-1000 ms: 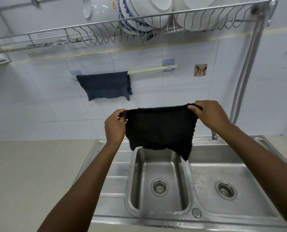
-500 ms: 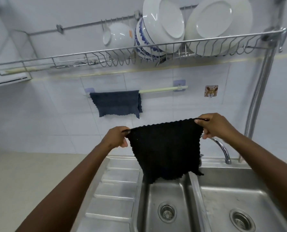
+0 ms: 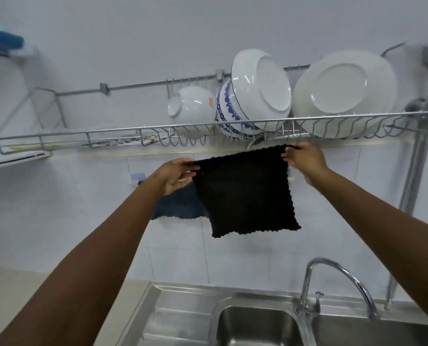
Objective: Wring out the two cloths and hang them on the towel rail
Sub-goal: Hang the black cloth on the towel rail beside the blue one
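The left hand [image 3: 175, 174] pinches the upper left corner of the square black knitted cloth [image 3: 242, 193]; the right hand [image 3: 304, 158] pinches its upper right corner. The cloth hangs spread flat between both hands, just below the wall-mounted wire dish rack [image 3: 138, 136] and above the stainless steel sink [image 3: 235, 298]. The dark blue cloth [image 3: 178, 206] hangs behind, partly hidden by the left hand.

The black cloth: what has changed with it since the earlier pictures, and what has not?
Both hands have lifted the black cloth from over the sink up toward the wall, so it now covers part of the blue cloth. The left hand and right hand keep their grip on its top corners. The blue cloth has stayed hanging.
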`<action>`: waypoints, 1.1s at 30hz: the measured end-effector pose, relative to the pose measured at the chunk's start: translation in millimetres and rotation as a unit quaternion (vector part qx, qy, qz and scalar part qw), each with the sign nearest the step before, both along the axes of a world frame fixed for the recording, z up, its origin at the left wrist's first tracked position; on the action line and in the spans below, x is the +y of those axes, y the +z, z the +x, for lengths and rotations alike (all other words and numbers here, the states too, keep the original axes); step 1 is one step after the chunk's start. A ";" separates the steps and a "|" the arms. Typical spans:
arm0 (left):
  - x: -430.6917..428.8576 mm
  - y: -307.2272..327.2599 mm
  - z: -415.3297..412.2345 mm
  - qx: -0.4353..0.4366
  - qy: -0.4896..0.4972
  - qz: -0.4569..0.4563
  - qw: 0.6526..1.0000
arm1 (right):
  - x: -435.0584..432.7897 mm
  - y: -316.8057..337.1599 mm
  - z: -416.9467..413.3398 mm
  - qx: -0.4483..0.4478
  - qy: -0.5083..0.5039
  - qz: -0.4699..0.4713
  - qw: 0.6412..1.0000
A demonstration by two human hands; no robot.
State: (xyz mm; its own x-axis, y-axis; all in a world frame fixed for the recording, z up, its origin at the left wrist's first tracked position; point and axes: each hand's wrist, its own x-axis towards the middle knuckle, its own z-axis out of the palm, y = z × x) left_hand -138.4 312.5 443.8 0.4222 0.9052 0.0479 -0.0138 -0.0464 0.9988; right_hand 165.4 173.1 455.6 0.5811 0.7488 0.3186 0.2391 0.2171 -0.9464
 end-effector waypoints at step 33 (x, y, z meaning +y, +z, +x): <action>85.0 -52.0 62.9 0.532 0.123 0.446 0.709 | 83.1 -80.5 19.0 -0.657 -0.115 -0.164 0.727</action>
